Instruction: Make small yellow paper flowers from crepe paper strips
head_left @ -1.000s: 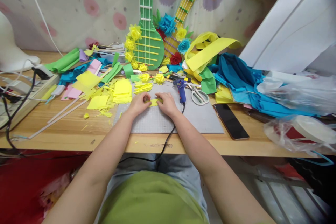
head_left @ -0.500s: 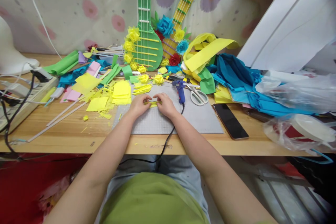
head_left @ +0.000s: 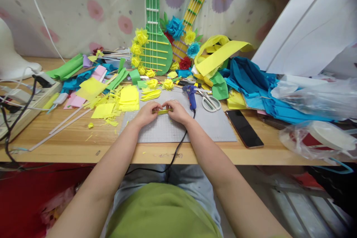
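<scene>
Over the grey cutting mat (head_left: 209, 130), my left hand (head_left: 147, 113) and my right hand (head_left: 176, 111) pinch the two ends of a narrow yellow paper strip (head_left: 163, 112) stretched between them. Just behind my hands lie folded yellow pieces (head_left: 151, 95) and two yellow paper flowers, one at the left (head_left: 152, 83) and one at the right (head_left: 168, 84). A stack of yellow paper squares (head_left: 129, 97) is left of the mat's back part. To the right of my right hand are a blue glue gun (head_left: 191, 96) and scissors (head_left: 211, 103).
A green paper instrument (head_left: 156, 52) and a yellow one (head_left: 195, 5) lean at the back. A black phone (head_left: 244, 128) and blue paper (head_left: 251, 81) lie right. The glue gun's black cable (head_left: 178, 148) runs off the front edge. A power strip (head_left: 25, 108) is at left.
My hands are slightly farther apart at the fingertips' outer edges, and the yellow piece between them now looks narrower. The other things have not moved.
</scene>
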Demonstrator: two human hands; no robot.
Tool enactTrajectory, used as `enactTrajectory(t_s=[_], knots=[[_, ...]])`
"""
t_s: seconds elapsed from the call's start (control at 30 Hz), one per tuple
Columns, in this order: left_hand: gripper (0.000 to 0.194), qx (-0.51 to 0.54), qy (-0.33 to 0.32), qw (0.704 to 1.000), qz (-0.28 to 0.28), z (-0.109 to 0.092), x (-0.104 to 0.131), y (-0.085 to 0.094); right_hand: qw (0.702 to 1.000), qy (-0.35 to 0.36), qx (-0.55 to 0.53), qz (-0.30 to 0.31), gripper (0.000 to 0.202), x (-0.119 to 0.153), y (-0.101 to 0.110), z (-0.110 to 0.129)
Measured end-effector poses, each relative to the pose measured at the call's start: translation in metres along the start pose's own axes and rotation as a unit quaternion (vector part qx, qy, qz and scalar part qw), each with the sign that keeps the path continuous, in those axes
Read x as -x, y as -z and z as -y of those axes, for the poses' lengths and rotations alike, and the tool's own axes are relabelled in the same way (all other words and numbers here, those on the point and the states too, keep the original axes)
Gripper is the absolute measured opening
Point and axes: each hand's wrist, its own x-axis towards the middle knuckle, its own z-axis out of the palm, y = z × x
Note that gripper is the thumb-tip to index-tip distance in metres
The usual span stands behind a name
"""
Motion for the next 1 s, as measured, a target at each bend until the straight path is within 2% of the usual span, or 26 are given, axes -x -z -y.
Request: enactTrajectory(t_s=[0.17, 0.33, 0.47, 0.57, 0.73, 0.8, 0.9, 1.0], knots=[[0.026, -0.031, -0.022, 0.999, 0.018, -0.002, 0.002, 0.005, 0.999, -0.027, -0.015, 0.007, 0.04, 0.002, 0.006, 0.002], [0.015, -0.053, -0.024, 0.998, 0.029, -0.006, 0.002, 0.005, 0.999, -0.04, -0.023, 0.001, 0.025, 0.002, 0.006, -0.001], [0.019, -0.057, 0.007, 0.998, -0.003, -0.004, 0.0, 0.0, 1.0, -0.019, 0.007, -0.02, 0.024, 0.002, 0.004, -0.005], [0.026, -0.076, 0.004, 0.996, -0.037, -0.003, -0.002, -0.003, 1.0, -0.008, 0.004, -0.012, 0.025, 0.002, 0.003, -0.007], [0.017, -0.101, -0.002, 0.994, -0.038, -0.005, -0.004, -0.008, 0.996, -0.018, -0.082, -0.011, 0.03, 0.001, 0.0, -0.011], [0.015, -0.071, 0.0, 0.997, -0.031, -0.006, -0.005, -0.009, 0.989, -0.019, -0.143, -0.025, 0.033, -0.001, -0.001, -0.012], [0.012, 0.039, 0.048, 0.998, -0.018, -0.006, -0.008, -0.01, 0.97, -0.029, -0.234, -0.049, 0.031, -0.003, -0.003, -0.013], [0.022, 0.202, 0.126, 0.971, -0.028, -0.007, -0.012, -0.011, 0.946, -0.067, -0.31, -0.074, 0.031, -0.005, -0.003, -0.014]])
